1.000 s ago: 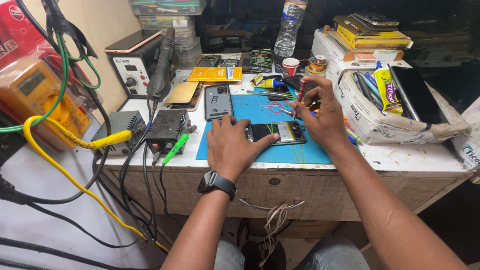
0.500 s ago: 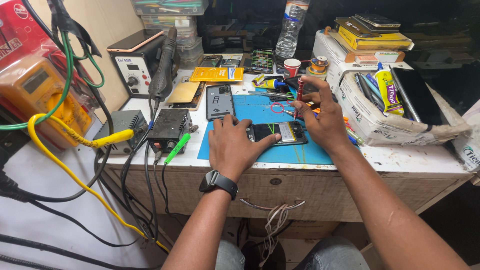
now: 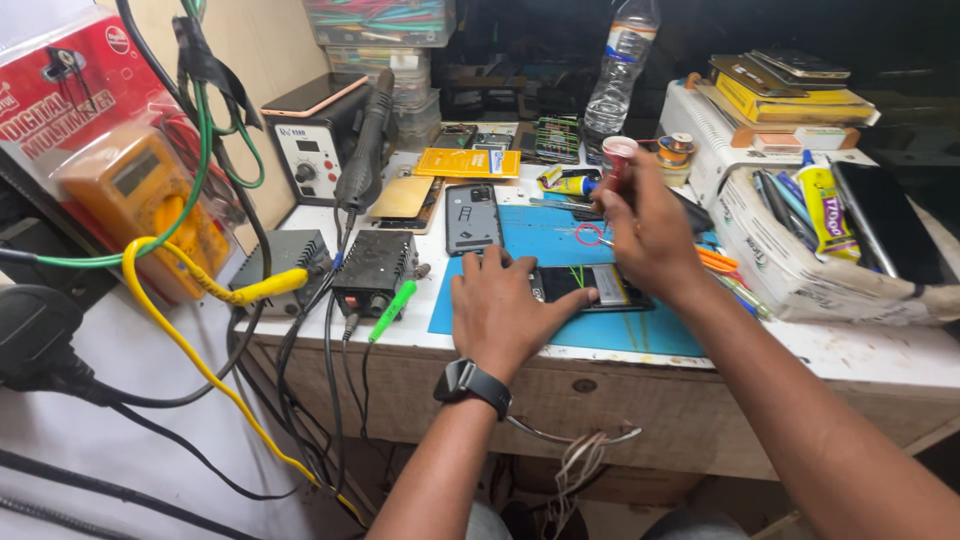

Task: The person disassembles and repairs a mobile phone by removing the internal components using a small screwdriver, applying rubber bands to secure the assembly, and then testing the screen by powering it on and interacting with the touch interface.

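An opened black phone (image 3: 600, 285) lies on a blue work mat (image 3: 620, 335) at the front of the bench. My left hand (image 3: 500, 310), with a black watch on the wrist, lies flat over the phone's left end and holds it down. My right hand (image 3: 645, 235) hovers above the mat behind the phone, its fingers pinched on a thin red tool (image 3: 611, 180) that is mostly hidden. Just beyond the fingertips stands a small red pot with a white rim (image 3: 618, 148). A red wire loop (image 3: 590, 235) lies on the mat under that hand.
A grey phone back cover (image 3: 472, 218), a yellow card (image 3: 468, 162) and a hot-air station (image 3: 315, 150) stand to the left. A power supply (image 3: 375, 272), a green probe (image 3: 392, 308), cables and a yellow multimeter (image 3: 140, 210) crowd the left edge. A white box of tools (image 3: 790, 270) and a water bottle (image 3: 620, 65) are right and behind.
My right hand has shifted slightly back toward the small red pot. My left hand stays pressed on the phone. The camera has moved a little.
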